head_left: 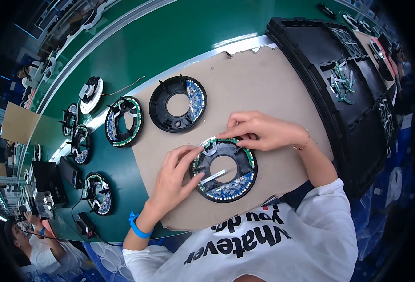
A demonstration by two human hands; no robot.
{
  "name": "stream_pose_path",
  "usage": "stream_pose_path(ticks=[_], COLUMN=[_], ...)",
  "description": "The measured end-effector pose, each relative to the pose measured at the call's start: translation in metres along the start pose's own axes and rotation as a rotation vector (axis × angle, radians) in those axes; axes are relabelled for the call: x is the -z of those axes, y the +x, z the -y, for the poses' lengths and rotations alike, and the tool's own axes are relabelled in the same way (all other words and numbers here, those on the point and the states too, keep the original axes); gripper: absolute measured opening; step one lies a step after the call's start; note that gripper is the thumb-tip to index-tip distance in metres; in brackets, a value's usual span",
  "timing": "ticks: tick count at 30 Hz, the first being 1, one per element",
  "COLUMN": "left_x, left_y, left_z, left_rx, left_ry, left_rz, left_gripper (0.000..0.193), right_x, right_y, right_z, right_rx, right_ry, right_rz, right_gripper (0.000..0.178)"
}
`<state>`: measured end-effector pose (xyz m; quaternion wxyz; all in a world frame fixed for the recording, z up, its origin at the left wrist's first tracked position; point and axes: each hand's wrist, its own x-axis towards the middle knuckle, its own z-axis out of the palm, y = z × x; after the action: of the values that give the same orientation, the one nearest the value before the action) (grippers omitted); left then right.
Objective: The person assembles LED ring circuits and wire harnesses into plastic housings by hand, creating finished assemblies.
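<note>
Green tabletop (184,33) runs under a brown cardboard sheet (268,80), with a black compartment tray (306,42) at the right holding loose green strips (341,84). On the sheet, close to the person's body, lies the black ring (242,168) in work, flat, with both hands at it. Its left side meets the left hand (172,176), thumb and fingers parted at the rim, while the right hand (257,130) has its bent fingertips at the far edge; whether either hand truly grips the ring or a strip, I cannot tell. Judging by its parts, this piece is well along: a blue circuit board (231,189) sits on the near side, and a green light strip (251,160) follows much of the remaining rim. A white ribbon cable (214,176) reaches over the central opening with one end apparently free (so its connection may be outstanding). Just beyond, a second ring (162,107) shows a blue board but no green strip, so it seems less advanced. Fingers cover parts of the far and left rim, the ribbon's outer end disappears near the left thumb, and any connectors are too small to make out.
</note>
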<state>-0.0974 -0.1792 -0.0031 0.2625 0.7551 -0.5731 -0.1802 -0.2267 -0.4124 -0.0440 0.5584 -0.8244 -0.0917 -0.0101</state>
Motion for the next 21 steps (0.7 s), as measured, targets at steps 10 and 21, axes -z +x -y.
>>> stream_pose_path(ticks=[10, 21], left_x=[0.002, 0.008], left_y=[-0.001, -0.001], left_z=[0.007, 0.009], left_rx=[-0.083, -0.038], left_ry=[0.178, 0.245], left_rz=[0.063, 0.044], left_gripper=[0.056, 0.070], right_x=[-0.002, -0.015], right_y=[-0.010, 0.002], right_z=[0.013, 0.008], right_rx=[0.061, 0.062], right_ry=[-0.210, -0.469], right_rz=[0.079, -0.235], right_gripper=[0.060, 0.046])
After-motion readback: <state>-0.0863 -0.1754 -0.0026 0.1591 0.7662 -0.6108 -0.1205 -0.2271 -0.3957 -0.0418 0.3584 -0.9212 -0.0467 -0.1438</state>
